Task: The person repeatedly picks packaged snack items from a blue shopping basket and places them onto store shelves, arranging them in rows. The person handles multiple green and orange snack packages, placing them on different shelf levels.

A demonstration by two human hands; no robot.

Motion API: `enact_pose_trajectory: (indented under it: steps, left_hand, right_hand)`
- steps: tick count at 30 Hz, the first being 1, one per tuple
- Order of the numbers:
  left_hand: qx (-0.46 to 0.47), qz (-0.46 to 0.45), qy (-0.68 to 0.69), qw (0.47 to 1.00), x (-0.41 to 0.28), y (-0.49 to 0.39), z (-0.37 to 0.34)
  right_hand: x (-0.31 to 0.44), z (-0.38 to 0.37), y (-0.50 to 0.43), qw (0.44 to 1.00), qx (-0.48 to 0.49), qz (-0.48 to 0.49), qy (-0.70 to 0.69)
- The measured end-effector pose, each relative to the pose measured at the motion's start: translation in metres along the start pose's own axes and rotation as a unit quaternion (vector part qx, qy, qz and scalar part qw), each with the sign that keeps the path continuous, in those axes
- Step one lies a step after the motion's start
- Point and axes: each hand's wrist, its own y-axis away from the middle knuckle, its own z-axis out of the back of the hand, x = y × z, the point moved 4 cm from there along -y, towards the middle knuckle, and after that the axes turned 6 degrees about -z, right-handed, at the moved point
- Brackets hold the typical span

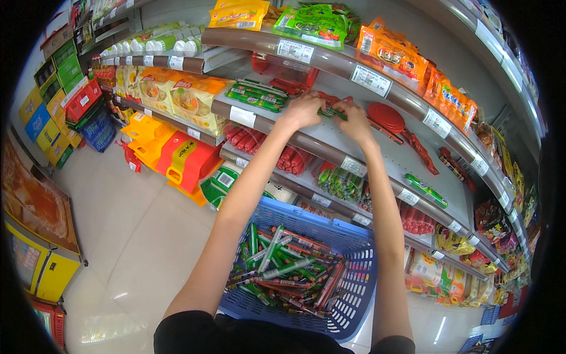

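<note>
Both my hands reach onto the middle shelf. My left hand has its fingers bent over red and green wrapped sausages near a red plastic container; what its fingertips hold is hidden. My right hand touches the end of a green wrapped sausage lying between the hands; whether it grips it is unclear. Stacked green sausages lie left of my left hand. A red round lid lies to the right. Below my arms, a blue plastic basket holds many loose green and red sausages.
A price-tagged upper shelf edge runs just above my hands, with orange snack bags on it. Bundled red sausages fill the shelf below. A single green sausage lies at the right. Red and yellow bags stand at the lower left.
</note>
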Motion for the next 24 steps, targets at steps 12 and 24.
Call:
enact_pose_trajectory:
  steps: [12, 24]
  left_hand:
    - [-0.006, 0.003, -0.072, 0.997, -0.005, 0.01, -0.002]
    - [-0.017, -0.04, -0.057, 0.997, 0.001, 0.02, 0.005]
  right_hand:
    - [0.001, -0.013, 0.007, 0.995, 0.095, -0.041, -0.004]
    - [0.024, -0.002, 0.012, 0.994, 0.102, -0.028, -0.026]
